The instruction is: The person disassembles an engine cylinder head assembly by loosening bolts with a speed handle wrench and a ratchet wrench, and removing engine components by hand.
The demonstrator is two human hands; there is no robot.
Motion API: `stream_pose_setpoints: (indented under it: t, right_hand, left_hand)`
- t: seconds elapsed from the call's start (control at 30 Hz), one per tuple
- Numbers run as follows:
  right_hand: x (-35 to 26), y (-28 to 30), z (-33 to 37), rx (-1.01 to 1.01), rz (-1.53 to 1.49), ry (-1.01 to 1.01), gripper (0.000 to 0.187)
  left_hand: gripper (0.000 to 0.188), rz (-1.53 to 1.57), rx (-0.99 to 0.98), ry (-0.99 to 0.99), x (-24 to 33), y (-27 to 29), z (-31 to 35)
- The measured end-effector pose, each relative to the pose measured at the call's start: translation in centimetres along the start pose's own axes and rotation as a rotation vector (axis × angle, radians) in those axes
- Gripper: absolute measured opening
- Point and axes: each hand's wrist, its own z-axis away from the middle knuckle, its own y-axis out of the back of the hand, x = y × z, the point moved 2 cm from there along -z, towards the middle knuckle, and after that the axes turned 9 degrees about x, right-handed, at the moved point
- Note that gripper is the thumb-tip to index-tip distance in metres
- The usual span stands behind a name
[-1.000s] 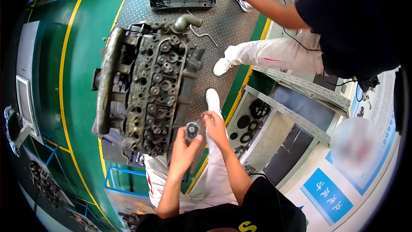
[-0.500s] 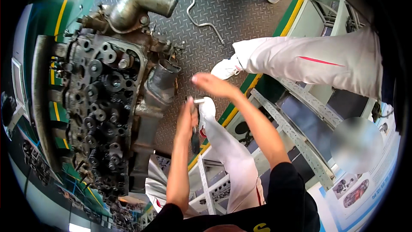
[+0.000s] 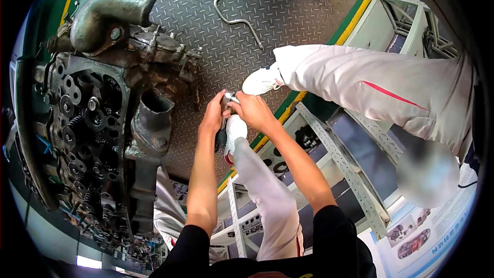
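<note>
Both of my hands meet over the floor plate, to the right of a greasy engine [image 3: 92, 118]. In my left hand [image 3: 210, 115] is what looks like a ratchet wrench [image 3: 221, 138], its dark handle hanging down below the fingers. My right hand [image 3: 256, 113] is closed on the wrench's silver end, fingers touching those of the left. Fingers partly cover that end, so its exact shape is hidden. The engine's top is open, showing valve springs and bolts, with a curved metal pipe [image 3: 110, 15] at its far end and a round outlet [image 3: 154, 108] nearest my left hand.
A thin bent metal tube [image 3: 224, 5] lies on the patterned steel floor [image 3: 190, 0]. Another person's leg in light trousers [image 3: 355, 80] and a white shoe [image 3: 262, 80] stand at the right. Grey metal racks [image 3: 345, 170] and a printed poster [image 3: 427, 237] are further right.
My right hand has come down from open and apart to close on the silver end of the wrench. The view has shifted, so the engine sits further left and looks larger.
</note>
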Motion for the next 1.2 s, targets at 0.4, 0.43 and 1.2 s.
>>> stream_pose_setpoints:
  t: [0.4,0.43,1.2]
  right_hand:
    - [8.1,1.8,-0.2,0.005,-0.256,-0.09,0.023]
    - [8.1,1.8,-0.8,-0.066,-0.396,-0.31,0.02]
    - [12.4,-0.5,-11.6,0.384,0.242,-0.055,0.035]
  left_hand:
    - [0.046,0.347,0.093,-0.03,3.1,3.1,-3.6]
    - [0.051,0.31,0.189,-0.057,4.2,3.6,-3.7]
    - [0.045,-0.856,0.465,-0.552,-3.3,-1.7,-3.5]
